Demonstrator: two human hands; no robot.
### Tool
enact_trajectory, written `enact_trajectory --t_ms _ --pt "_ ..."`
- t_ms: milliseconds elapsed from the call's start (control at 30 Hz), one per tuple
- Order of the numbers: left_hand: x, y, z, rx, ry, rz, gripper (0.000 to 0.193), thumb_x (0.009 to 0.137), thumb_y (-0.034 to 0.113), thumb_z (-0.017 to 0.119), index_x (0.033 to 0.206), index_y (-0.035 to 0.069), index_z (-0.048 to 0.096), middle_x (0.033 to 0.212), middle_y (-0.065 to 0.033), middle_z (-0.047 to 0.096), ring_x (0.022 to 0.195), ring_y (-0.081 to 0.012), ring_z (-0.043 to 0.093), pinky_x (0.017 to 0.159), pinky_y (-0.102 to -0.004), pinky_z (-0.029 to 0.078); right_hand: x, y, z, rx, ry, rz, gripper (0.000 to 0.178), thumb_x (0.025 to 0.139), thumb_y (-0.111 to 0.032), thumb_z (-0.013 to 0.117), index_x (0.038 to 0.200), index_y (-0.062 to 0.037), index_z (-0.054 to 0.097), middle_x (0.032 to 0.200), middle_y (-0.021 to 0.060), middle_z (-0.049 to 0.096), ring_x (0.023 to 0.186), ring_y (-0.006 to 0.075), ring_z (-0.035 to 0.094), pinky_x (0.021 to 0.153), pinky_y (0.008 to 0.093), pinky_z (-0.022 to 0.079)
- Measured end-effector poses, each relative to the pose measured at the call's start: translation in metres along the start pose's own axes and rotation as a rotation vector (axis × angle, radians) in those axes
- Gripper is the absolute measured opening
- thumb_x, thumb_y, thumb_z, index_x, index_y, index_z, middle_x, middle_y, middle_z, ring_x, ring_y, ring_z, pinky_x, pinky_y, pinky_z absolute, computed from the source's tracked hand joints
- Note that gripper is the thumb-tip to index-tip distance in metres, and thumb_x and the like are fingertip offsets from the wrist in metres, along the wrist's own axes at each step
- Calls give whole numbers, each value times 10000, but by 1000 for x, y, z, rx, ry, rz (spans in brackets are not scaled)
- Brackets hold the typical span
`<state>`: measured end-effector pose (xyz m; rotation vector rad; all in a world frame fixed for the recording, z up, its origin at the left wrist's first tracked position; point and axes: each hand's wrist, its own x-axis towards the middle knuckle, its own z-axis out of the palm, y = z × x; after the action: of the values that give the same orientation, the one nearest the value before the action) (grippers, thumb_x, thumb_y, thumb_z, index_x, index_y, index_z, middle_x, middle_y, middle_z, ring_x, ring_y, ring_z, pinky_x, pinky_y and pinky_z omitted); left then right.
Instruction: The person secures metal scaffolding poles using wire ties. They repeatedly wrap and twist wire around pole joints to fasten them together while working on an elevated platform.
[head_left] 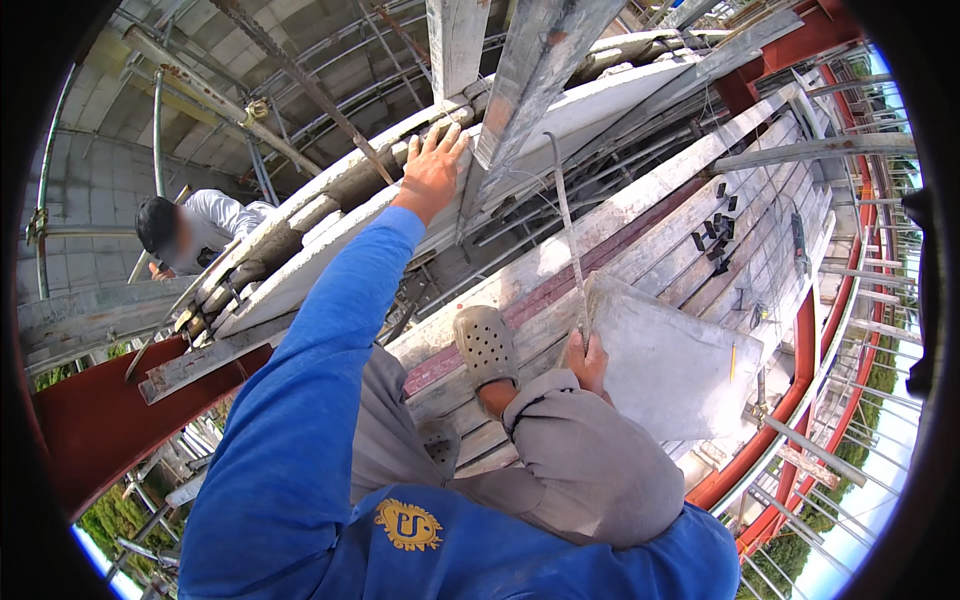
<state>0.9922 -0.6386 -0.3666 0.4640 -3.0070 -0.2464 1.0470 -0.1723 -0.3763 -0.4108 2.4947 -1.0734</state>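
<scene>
My left hand (434,168) lies with its fingers spread on the top edge of a pale wall panel (385,222), beside an upright metal channel (530,75). In my right hand (590,362), down by my bent knee, is the lower end of a long thin metal bar (566,225). The fingers are closed round it, and its far end is bent over near the wall. Just right of that hand lies a flat grey board (660,350) with a yellow pencil (733,362) on it.
I am on a plank platform (640,250); an open gap with pipes runs between it and the wall. Several small black blocks (716,235) and a slim tool (799,240) lie on the planks. Red steel beams (110,420) flank it. Another person (205,230) is beyond the wall, left.
</scene>
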Motion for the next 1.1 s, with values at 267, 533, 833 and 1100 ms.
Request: enact_trajectory --t_ms 267,533,833,1100 --pt "-1 -2 6 -13 1 13 684 994 113 653 1629 199 412 1700 -53 372 1598 -307 272 1261 -608 289 -23 -28 0 -139 -266 98 434 1082 -435 583 1130 -5 622 839 286 671 836 511 682 704 563 519" --pt "1 1 0 14 6 12 704 976 80 656 1625 215 419 1700 -39 377 1589 -300 295 1264 -592 294 4 3 20 -43 -30 26 415 1089 -436 577 1087 -22 617 852 274 680 799 516 655 713 521 527" --pt "2 0 1 19 24 27 716 952 80 683 1613 208 440 1683 -50 406 1578 -311 316 1251 -607 309 -3 18 22 8 138 -108 423 1079 -415 598 1113 4 641 887 294 696 856 526 674 735 555 518" --pt "4 -3 3 26 20 37 717 956 88 688 1617 198 430 1683 -53 403 1573 -313 320 1248 -594 317 4 7 -1 108 41 43 365 1092 -356 581 1099 5 636 792 196 689 699 399 675 637 479 502"
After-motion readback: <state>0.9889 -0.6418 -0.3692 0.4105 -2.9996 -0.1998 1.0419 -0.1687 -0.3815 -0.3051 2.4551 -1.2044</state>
